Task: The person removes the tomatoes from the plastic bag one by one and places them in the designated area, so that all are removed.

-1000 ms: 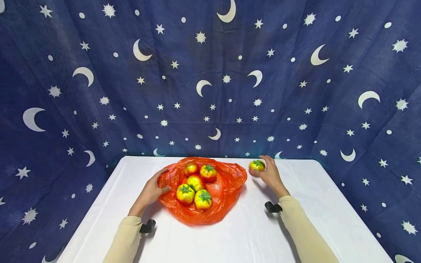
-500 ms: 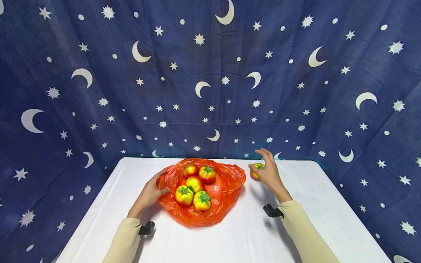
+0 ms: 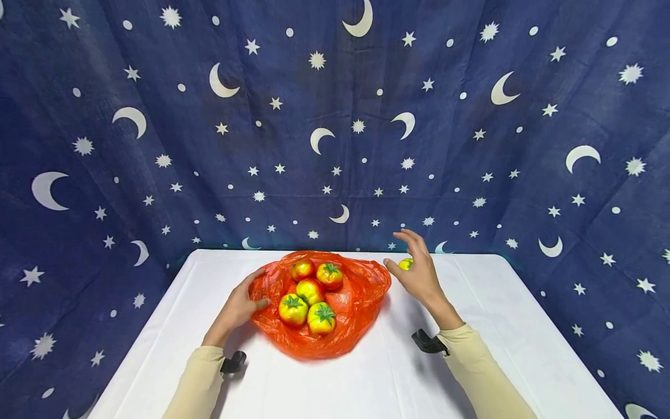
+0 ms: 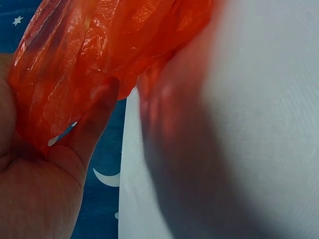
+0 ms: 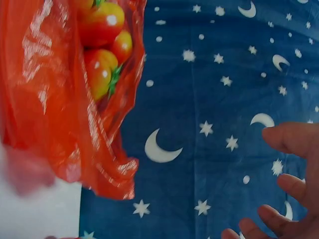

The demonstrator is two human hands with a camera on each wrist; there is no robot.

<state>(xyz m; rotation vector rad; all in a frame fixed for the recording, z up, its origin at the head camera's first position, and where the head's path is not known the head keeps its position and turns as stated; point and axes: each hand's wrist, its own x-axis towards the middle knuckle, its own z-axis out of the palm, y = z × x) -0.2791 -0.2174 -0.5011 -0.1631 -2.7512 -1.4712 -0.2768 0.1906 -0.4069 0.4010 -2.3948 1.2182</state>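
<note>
A crinkled red plastic bag lies spread on the table, its mouth facing up. Inside sit several yellow-red tomatoes with green leafy tops. My left hand holds the bag's left edge; in the left wrist view the thumb lies against the bag's film. To the right of the bag, my right hand is raised over the table with nothing in it, fingers spread apart. One more tomato stands behind that hand, mostly hidden by it.
A white cloth covers the table. Close behind its far edge hangs a dark blue curtain printed with moons and stars. Black camera mounts sit at the wrists.
My right hand has come off the lone tomato, rising and shifting left toward the bag with its fingers spreading. That tomato stays on the table. The left hand and the bag have stayed put.
</note>
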